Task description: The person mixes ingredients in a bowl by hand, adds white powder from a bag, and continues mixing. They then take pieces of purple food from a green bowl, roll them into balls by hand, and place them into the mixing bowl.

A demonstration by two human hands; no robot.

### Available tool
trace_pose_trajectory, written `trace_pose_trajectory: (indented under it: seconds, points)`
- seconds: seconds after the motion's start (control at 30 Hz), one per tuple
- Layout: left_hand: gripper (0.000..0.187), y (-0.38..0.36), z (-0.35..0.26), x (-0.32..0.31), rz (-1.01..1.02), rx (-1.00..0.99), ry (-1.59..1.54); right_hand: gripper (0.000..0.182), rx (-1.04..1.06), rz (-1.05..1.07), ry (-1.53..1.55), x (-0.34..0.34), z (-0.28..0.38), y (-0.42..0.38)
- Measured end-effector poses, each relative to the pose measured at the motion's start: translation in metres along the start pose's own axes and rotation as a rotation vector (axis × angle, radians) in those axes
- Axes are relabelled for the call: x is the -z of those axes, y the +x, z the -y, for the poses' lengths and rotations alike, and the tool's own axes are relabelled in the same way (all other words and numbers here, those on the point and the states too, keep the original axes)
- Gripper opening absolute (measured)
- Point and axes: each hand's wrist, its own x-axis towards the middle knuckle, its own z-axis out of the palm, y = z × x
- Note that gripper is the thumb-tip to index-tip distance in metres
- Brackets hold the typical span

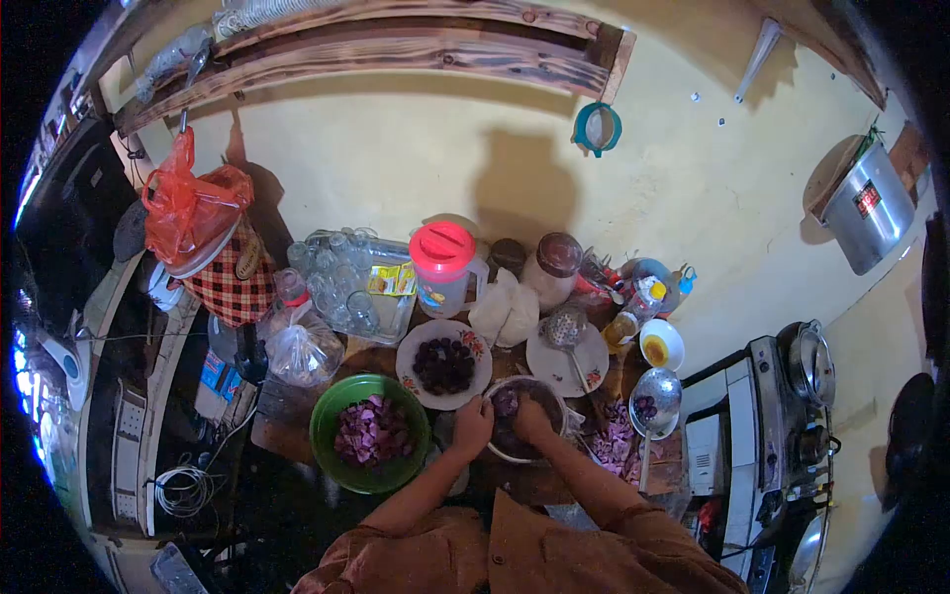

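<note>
A round pot (pixel 517 457) with dark purple contents stands at the table's front edge. My left hand (pixel 473 426) is closed at the pot's left rim; what its fingers grip is too small to make out. Inside the pot reaches my right hand (pixel 532 421), its fingers hidden among the dark contents. Left of the pot is a green basin (pixel 324 457) with purple chunks (pixel 373 432). Behind, a flowered plate (pixel 411 383) bears dark purple balls (pixel 443 365). A second plate (pixel 539 358) carries a slotted ladle (pixel 567 328). Purple pieces (pixel 616 445) lie right of the pot.
A pink-lidded pitcher (pixel 442 259), a jar (pixel 556 269) and a glassware tray (pixel 396 322) line the back. On the right are a small bowl (pixel 675 345), a ladle (pixel 655 396) over a bowl, and a stove (pixel 767 416). A plastic bag (pixel 300 351) sits left.
</note>
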Motion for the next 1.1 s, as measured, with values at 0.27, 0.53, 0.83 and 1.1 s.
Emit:
trace_pose_trajectory:
  seconds: [0.27, 0.53, 0.83, 1.1]
  points:
    - [0.022, 0.004, 0.012, -0.005, 0.062, -0.058, 0.023, 0.090, 0.309, -0.455, 0.108, 0.042, 0.015, -0.069]
    - [0.023, 0.003, 0.005, 0.000, 0.052, -0.016, -0.042, 0.083, 0.064, -0.157, 0.214, 0.074, 0.041, -0.062]
    - [0.022, 0.000, -0.003, 0.002, -0.015, -0.077, -0.026, 0.069, 0.146, -0.070, -0.364, 0.009, 0.025, -0.038]
    - [0.020, 0.000, 0.005, -0.003, -0.005, -0.020, -0.051, 0.038, 0.078, -0.005, -0.426, 0.011, 0.031, 0.000]
